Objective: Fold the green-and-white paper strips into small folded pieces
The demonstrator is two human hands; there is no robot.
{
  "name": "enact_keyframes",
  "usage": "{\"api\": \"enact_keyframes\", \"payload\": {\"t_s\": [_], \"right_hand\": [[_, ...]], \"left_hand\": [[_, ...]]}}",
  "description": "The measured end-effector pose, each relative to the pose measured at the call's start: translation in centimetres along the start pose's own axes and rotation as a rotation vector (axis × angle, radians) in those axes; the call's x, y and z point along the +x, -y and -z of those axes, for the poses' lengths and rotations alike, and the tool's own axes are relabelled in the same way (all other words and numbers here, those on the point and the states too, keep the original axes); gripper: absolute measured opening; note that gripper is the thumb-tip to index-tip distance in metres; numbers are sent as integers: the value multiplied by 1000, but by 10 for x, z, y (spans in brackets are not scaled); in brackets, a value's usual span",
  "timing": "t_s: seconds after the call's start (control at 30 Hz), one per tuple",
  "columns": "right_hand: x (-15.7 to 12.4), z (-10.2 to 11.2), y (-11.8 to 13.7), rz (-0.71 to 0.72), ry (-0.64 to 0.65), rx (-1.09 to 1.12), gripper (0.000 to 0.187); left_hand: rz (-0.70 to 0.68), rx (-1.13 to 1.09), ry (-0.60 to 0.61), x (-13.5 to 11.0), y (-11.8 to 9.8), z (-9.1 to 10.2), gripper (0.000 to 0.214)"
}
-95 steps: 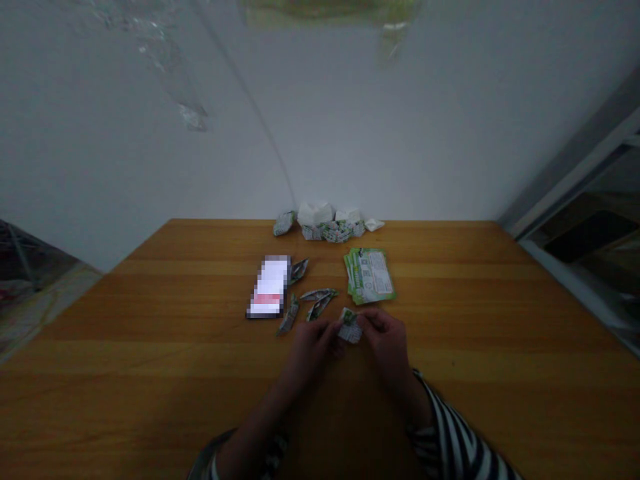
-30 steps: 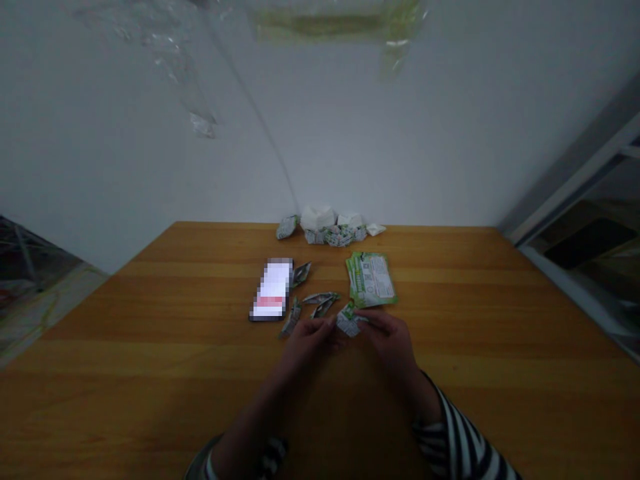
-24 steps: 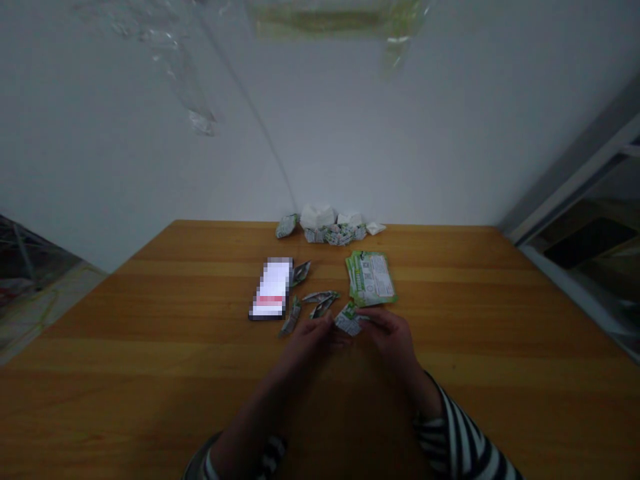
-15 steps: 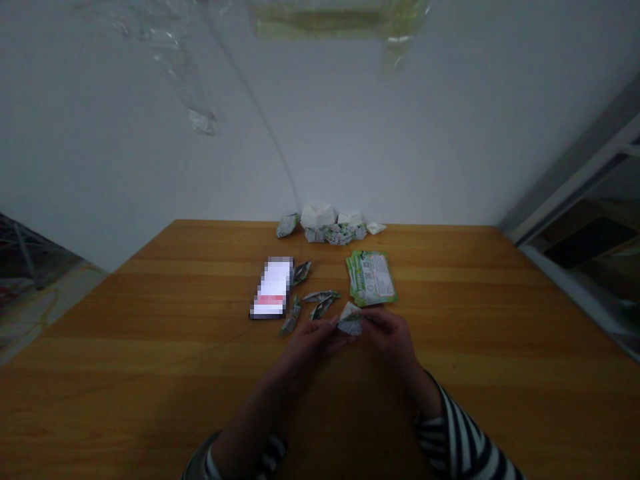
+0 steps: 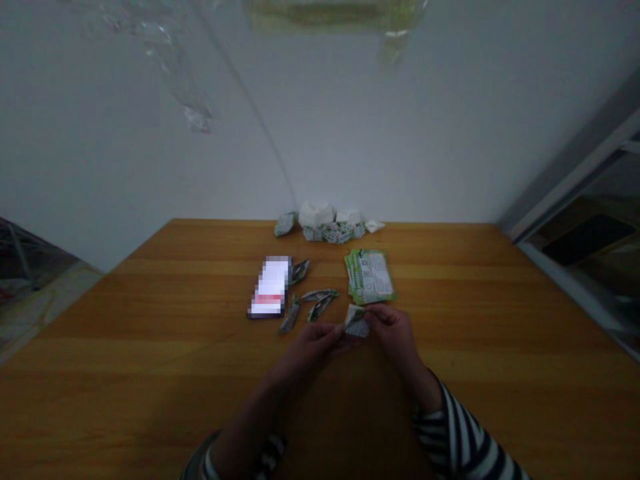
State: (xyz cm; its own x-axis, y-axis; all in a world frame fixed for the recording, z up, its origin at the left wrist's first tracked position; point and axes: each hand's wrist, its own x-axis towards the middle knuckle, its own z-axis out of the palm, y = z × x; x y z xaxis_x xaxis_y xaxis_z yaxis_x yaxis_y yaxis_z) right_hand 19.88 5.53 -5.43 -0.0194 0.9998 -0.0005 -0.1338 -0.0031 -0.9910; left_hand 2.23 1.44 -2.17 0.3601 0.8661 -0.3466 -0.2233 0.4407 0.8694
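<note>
A small folded piece of printed paper (image 5: 357,323), white and green, is held between my two hands above the table. My left hand (image 5: 320,339) pinches its left edge, with some fingers underneath. From the other side, my right hand (image 5: 393,327) grips the upper right edge between thumb and fingertips. Just beyond lies a small stack of green and white printed sheets (image 5: 373,277). To the left of the paper are several narrow folded paper strips, among them one folded strip (image 5: 323,307) close to my left hand.
A phone (image 5: 270,287) with a lit, blurred screen lies left of the strips. Along the white wall (image 5: 425,133) at the table's back edge stand folded paper pieces (image 5: 337,231) and a white paper form (image 5: 316,214). The wooden table (image 5: 500,320) extends widely both ways.
The paper between my hands has turned and now shows more of its printed face. My right fingers have shifted slightly along its upper edge. Other things stay in place.
</note>
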Motion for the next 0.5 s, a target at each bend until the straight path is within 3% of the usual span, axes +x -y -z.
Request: {"api": "enact_keyframes", "payload": {"t_s": [0.3,0.5], "right_hand": [[-6,-5,1,-3,-44,-6,10],[-8,-8,0,11,-78,-7,6]], "left_hand": [[-24,71,-92,4,3,1,33],[37,20,-69,5,6,0,37]]}}
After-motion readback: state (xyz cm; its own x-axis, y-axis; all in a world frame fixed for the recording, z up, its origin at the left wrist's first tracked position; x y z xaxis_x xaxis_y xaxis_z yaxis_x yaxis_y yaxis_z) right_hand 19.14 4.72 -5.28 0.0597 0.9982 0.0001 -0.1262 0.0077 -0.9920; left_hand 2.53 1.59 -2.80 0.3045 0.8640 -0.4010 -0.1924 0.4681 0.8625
